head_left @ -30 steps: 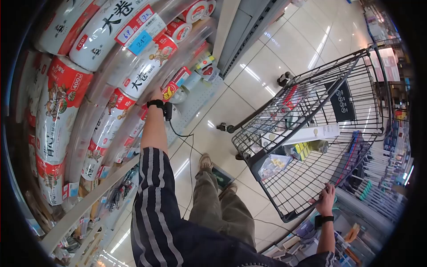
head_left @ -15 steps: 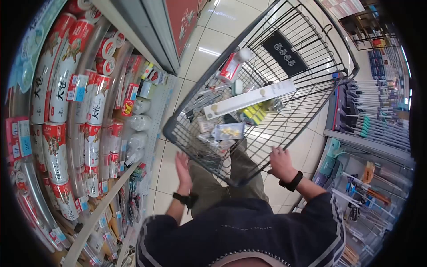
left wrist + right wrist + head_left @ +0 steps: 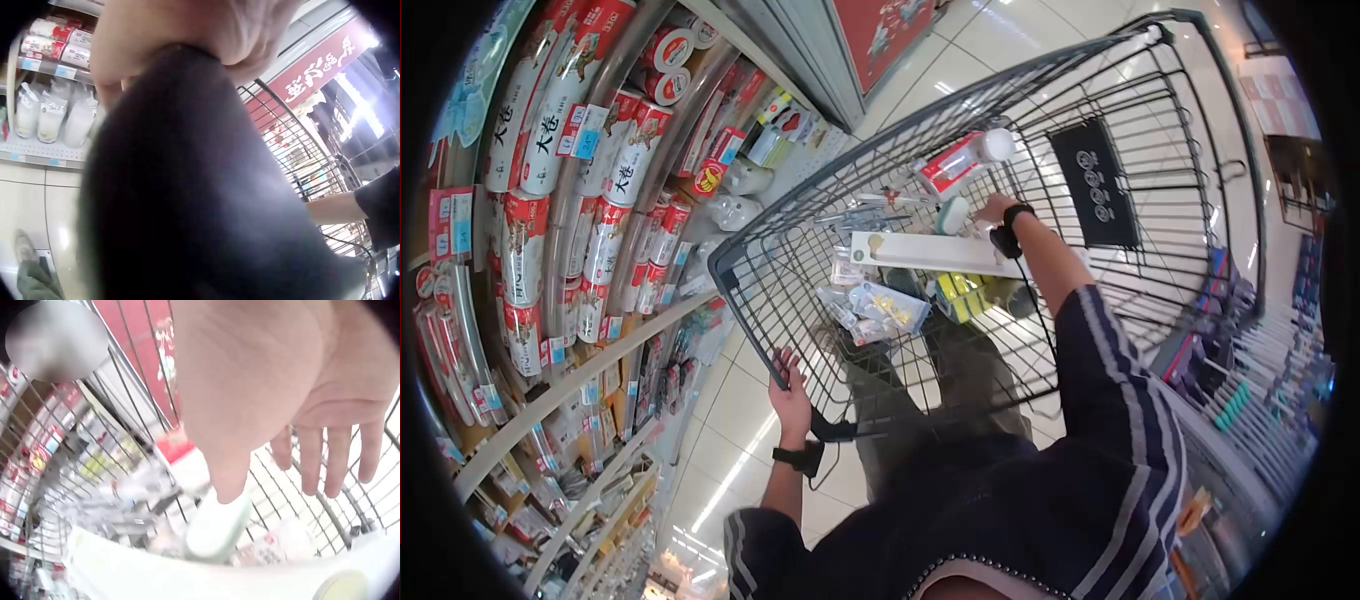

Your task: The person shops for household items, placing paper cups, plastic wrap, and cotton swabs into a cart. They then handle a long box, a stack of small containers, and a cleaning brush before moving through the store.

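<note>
My right hand point(image 3: 997, 212) reaches into the shopping cart point(image 3: 860, 150), over the long white box point(image 3: 940, 252). In the right wrist view its fingers hang straight and spread, and the thumb overlaps a pale green-and-white oval item point(image 3: 217, 531). Beyond the hand lies a red-and-white pack point(image 3: 950, 168) with a white round end. My left hand point(image 3: 790, 390) grips the dark bar at the cart's near left corner. A large dark blurred shape point(image 3: 187, 187) covers much of the left wrist view, beneath that hand.
In the cart also lie yellow packs point(image 3: 962, 297), a dark jar point(image 3: 1012, 297) and a clear package with yellow pieces point(image 3: 890, 308). Shelves with red-and-white rolls point(image 3: 525, 250) stand on the left. Long-handled goods point(image 3: 1260, 370) line the right side.
My left hand left the shelf side and came to the cart's corner bar. My right hand left the cart's near rim and reached inside. The cart now stands closer in front of me.
</note>
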`<action>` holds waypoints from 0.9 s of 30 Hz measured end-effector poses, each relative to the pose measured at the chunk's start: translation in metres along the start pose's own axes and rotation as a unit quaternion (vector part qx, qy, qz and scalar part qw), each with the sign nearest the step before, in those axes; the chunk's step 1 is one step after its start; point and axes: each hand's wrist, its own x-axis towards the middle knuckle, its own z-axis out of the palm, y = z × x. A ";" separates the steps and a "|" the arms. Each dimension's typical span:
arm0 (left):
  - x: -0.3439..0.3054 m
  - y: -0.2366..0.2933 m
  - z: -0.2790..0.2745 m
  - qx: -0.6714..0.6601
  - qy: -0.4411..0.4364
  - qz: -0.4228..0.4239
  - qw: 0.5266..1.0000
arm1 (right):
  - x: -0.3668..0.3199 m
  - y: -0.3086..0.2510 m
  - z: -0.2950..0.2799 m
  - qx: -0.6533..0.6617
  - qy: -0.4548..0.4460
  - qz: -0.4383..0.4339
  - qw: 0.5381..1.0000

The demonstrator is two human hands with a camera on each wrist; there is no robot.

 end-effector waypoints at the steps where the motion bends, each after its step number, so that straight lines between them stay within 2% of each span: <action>1: -0.004 -0.001 0.003 0.008 0.007 0.002 1.000 | 0.013 0.008 0.018 -0.020 -0.022 0.010 1.000; 3: -0.011 0.002 0.008 0.014 0.014 -0.014 1.000 | 0.011 0.006 0.045 0.034 -0.076 0.090 0.992; 4: -0.011 0.000 0.007 0.024 0.018 -0.013 0.999 | 0.015 0.010 0.060 0.046 -0.040 0.111 0.992; 6: -0.012 0.003 0.007 0.043 0.031 -0.013 0.999 | 0.035 0.002 0.068 0.082 -0.041 0.131 0.987; 9: -0.014 0.007 0.011 0.044 0.037 -0.015 0.998 | 0.054 0.023 0.068 0.140 -0.160 0.186 0.959; 11: -0.012 0.008 0.015 0.043 0.042 -0.016 0.998 | 0.086 0.044 0.096 0.150 -0.133 0.157 0.967; 12: -0.015 0.008 0.015 0.042 0.045 -0.020 0.998 | 0.119 0.066 0.118 0.215 -0.151 0.120 0.957; 13: -0.015 0.007 0.014 0.041 0.043 -0.023 0.998 | 0.134 0.082 0.119 0.141 -0.155 -0.007 0.978; 14: -0.016 0.006 0.014 0.045 0.044 -0.021 0.998 | 0.133 0.084 0.115 0.157 -0.135 0.027 0.978; 16: -0.016 0.002 0.014 0.046 0.047 -0.023 0.998 | 0.111 0.076 0.092 0.230 -0.026 0.102 0.967; 18: -0.016 -0.004 0.013 0.055 0.049 -0.007 0.997 | 0.065 0.057 0.063 0.337 0.153 0.176 0.912; 21: -0.011 -0.028 0.010 0.097 0.060 0.062 0.992 | 0.009 0.024 0.020 0.381 0.249 -0.006 0.890; 22: -0.014 -0.019 0.017 0.065 0.114 0.035 0.991 | -0.008 0.010 0.009 0.415 0.244 -0.058 0.875; 23: -0.016 -0.008 0.015 0.117 0.109 0.003 0.987 | -0.058 -0.019 -0.016 0.500 0.163 -0.101 0.845; 24: -0.016 -0.015 0.013 0.183 0.148 0.055 0.970 | -0.121 -0.053 -0.045 0.576 0.082 -0.139 0.801; 25: -0.014 -0.023 0.015 0.246 0.185 0.107 0.945 | -0.164 -0.070 -0.059 0.578 0.017 -0.175 0.797; 26: -0.021 -0.013 0.023 0.265 0.216 0.133 0.930 | -0.200 -0.088 -0.065 0.600 -0.031 -0.245 0.761; 27: -0.029 0.008 0.032 0.283 0.249 0.161 0.912 | -0.243 -0.107 -0.073 0.582 -0.059 -0.311 0.749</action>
